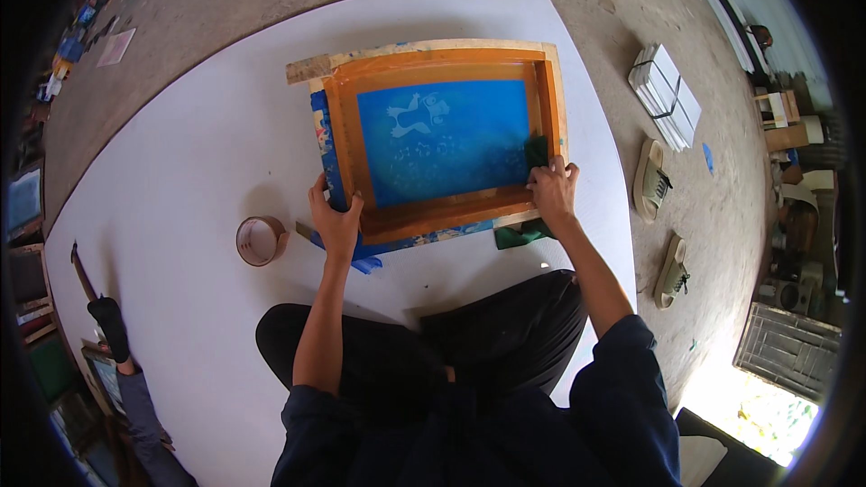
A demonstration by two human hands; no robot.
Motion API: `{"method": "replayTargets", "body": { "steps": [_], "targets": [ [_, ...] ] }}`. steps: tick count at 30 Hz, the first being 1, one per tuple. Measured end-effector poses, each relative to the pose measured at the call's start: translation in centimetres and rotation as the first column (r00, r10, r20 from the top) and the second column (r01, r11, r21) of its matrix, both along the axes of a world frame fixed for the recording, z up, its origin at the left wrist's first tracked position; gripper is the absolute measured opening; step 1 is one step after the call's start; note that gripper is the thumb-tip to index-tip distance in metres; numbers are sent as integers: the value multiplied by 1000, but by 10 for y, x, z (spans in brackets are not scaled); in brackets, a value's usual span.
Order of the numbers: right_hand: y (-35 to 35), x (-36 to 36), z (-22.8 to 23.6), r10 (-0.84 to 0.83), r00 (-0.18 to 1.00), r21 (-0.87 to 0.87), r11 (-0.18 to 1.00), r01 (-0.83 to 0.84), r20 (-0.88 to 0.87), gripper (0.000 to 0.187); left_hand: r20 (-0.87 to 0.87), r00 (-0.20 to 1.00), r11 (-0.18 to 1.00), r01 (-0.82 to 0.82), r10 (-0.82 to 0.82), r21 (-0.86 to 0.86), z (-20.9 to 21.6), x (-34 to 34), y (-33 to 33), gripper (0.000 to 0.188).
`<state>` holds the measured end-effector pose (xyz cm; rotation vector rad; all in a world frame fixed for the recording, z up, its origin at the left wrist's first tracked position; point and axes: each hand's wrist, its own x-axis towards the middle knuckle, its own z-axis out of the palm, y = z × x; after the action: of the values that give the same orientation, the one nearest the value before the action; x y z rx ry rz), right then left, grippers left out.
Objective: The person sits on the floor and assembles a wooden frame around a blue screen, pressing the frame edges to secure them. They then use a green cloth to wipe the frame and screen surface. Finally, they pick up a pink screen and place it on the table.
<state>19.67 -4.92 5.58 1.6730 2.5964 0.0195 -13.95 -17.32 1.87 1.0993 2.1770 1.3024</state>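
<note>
A wooden screen-printing frame (550, 90), lined inside with brown tape, lies tilted on the white surface in front of me. Its blue mesh (451, 149) carries a pale cartoon figure and small marks below it. My left hand (336, 224) grips the near left corner, thumb and fingers on either side of the wood. At the near right corner, my right hand (553, 189) is closed over the right rail, fingertips partly hidden. Beside those fingers, inside the frame, sits a dark green cloth (536, 151). Another green cloth (521, 234) pokes out beneath the near right corner.
A roll of brown tape (262, 241) stands left of the frame. Some blue material (366, 264) lies near my left wrist. On the floor at right are a strapped white stack (667, 95) and two shoes (651, 180). Another person's leg (140, 406) shows at lower left.
</note>
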Motion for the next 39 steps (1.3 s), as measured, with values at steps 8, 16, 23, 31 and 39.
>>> {"method": "replayTargets", "body": {
  "steps": [8,16,23,31,39],
  "targets": [
    [-27,-31,-9,-193,960,19,979,201,-201,3,35,999,997,-10,8,74,-2,3,2,57],
    [-65,-143,-25,-20,921,-38,999,5,-389,12,-4,1000,993,28,-28,118,-4,-1,2,58],
    [-12,-11,-11,-233,964,37,970,240,-130,9,132,991,997,-3,-9,83,2,2,0,57],
    [-61,-63,-22,-72,963,150,982,114,-260,9,116,993,992,-10,-4,124,7,5,-3,58],
    [-113,-177,-25,232,811,119,973,-199,-537,8,25,999,984,26,-31,177,-2,6,1,57]
  ]
}}
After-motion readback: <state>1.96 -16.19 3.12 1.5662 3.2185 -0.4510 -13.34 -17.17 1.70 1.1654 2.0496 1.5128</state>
